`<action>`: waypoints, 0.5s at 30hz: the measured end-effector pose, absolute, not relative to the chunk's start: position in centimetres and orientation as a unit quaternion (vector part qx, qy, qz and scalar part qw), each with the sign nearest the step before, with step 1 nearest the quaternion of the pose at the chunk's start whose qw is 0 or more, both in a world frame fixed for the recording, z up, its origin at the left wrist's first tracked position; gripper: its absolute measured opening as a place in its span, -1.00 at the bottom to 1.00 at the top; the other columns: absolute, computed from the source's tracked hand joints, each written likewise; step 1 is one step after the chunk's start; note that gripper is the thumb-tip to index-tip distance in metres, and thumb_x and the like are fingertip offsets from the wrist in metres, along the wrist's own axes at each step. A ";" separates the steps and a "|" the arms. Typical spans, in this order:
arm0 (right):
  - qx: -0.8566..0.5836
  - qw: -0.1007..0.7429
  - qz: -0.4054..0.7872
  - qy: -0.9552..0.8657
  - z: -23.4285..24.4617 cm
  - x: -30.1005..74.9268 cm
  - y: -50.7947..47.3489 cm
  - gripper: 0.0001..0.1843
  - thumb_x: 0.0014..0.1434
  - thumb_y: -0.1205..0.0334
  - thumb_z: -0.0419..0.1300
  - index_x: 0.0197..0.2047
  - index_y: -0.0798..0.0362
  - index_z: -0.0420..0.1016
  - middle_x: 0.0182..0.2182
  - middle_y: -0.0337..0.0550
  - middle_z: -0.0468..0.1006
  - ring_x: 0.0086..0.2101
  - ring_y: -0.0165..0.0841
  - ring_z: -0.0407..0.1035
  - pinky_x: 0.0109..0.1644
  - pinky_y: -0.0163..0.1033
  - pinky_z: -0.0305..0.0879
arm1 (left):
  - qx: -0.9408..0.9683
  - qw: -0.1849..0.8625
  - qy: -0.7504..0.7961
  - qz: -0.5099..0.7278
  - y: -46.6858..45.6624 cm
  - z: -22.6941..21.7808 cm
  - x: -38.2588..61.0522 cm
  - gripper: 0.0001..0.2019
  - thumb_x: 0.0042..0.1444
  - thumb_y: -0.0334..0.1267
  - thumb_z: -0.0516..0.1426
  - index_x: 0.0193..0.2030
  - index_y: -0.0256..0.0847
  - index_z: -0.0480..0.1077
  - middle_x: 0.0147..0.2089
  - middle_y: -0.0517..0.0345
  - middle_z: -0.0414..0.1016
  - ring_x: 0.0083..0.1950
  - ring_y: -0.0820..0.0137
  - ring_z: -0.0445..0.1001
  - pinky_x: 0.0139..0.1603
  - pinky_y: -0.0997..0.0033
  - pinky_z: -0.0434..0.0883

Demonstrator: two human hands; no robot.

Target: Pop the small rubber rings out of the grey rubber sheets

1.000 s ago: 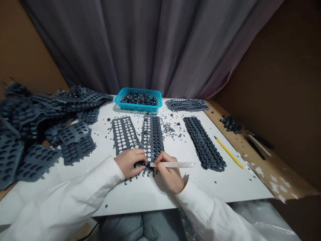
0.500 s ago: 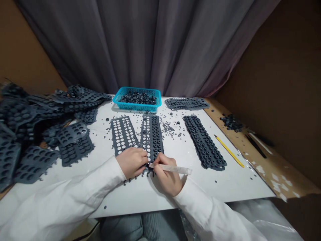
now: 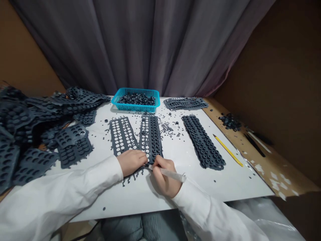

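My left hand [image 3: 132,163] lies at the near end of a dark grey rubber sheet [image 3: 151,137], fingers bent and closed on its edge. One side of this sheet has open round holes; the other still carries rows of ring-shaped rubber pieces. In my right hand [image 3: 166,177] is a whitish, pen-like tool [image 3: 173,174], gripped near its tip. The tip meets the sheet's near end beside my left fingertips, where my fingers hide the exact contact. A second sheet with holes [image 3: 122,134] lies just left, partly beneath my left hand.
A blue basket [image 3: 135,106] of small dark pieces stands at the back. Piled rubber sheets [image 3: 35,124] fill the left side. To the right are a ring-covered sheet [image 3: 203,142], a yellow pencil [image 3: 227,150] and a dark heap of pieces [image 3: 229,121]. Tiny discs [image 3: 167,128] are scattered mid-table.
The tool in my right hand has tilted, its rear end now lower and further left. My left hand stays at the sheet's near end. The whole view has shifted slightly.
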State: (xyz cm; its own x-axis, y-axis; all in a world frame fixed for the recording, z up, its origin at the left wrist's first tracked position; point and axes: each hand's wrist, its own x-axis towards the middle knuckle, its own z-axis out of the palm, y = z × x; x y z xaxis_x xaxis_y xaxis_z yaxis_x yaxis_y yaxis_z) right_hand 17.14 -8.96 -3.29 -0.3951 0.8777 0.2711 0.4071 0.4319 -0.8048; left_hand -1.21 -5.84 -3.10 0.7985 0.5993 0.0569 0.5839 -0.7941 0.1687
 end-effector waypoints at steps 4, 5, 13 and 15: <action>-0.421 0.353 0.337 -0.764 -3.2 17.3 -8.9 -0.81 0.05 0.45 -0.06 -0.52 0.01 0.13 -0.62 -0.28 0.27 -0.56 -0.41 0.19 -0.46 -0.30 0.04 | 0.864 0.246 0.398 0.188 -5.0 -2.4 -2.5 -0.85 0.14 -0.32 -0.04 -0.33 -0.24 0.33 -0.36 0.14 0.40 -0.34 0.43 0.34 -0.30 0.47 0.27; -0.421 0.354 0.340 -0.763 -3.1 17.3 -8.9 -0.81 0.05 0.45 -0.06 -0.53 0.01 0.13 -0.62 -0.28 0.27 -0.57 -0.41 0.19 -0.46 -0.30 0.04 | 0.823 0.275 0.440 0.231 -4.7 -2.0 -2.9 -0.86 0.13 -0.29 -0.02 -0.33 -0.24 0.33 -0.37 0.16 0.40 -0.36 0.44 0.33 -0.32 0.47 0.27; -0.447 0.371 0.364 -0.728 -3.1 16.8 -9.2 -0.80 -0.02 0.46 -0.05 -0.58 -0.01 0.08 -0.67 -0.32 0.22 -0.58 -0.41 0.18 -0.49 -0.32 0.02 | 0.508 0.626 0.500 0.316 -4.8 -1.1 -4.3 -0.66 -0.07 -0.07 0.18 -0.24 -0.29 0.34 -0.53 0.28 0.27 -0.61 0.61 0.08 -0.61 0.58 0.00; -0.437 0.376 0.378 -0.724 -3.1 17.0 -9.2 -0.82 -0.01 0.44 -0.03 -0.56 0.00 0.13 -0.66 -0.32 0.25 -0.57 -0.42 0.21 -0.48 -0.33 0.04 | 0.429 0.705 0.457 0.331 -5.6 -1.4 -3.8 -0.60 -0.11 -0.06 0.21 -0.20 -0.29 0.33 -0.50 0.28 0.28 -0.66 0.68 -0.02 -0.64 0.61 -0.11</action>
